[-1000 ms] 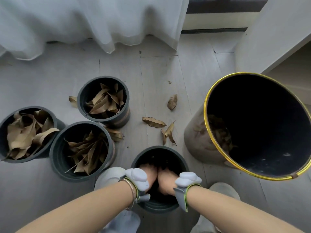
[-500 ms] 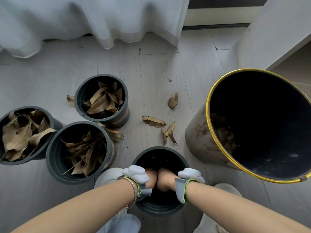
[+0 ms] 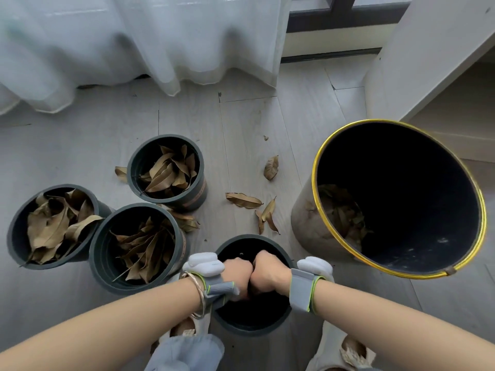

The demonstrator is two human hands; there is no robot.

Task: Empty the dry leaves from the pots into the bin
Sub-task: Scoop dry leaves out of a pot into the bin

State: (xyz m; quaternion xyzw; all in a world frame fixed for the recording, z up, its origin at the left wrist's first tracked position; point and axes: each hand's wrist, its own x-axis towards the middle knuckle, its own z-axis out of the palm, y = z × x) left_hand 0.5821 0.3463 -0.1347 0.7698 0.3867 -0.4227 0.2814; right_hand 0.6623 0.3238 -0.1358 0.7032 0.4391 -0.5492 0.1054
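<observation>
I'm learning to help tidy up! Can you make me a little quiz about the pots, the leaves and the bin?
1. How many pots still hold dry leaves?
2. True or false: the bin has a gold rim.
3. Where are both hands? A) in the bin B) in the nearest pot C) on the curtain

Key:
1. Three.
2. True.
3. B: left hand and right hand reach into it together.

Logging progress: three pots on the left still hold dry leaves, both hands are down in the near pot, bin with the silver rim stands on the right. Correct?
Not quite: the bin has a gold rim, not silver, as the head view shows. The rest holds: three pots on the left hold dry leaves, and the left hand and right hand are down in the near pot.
</observation>
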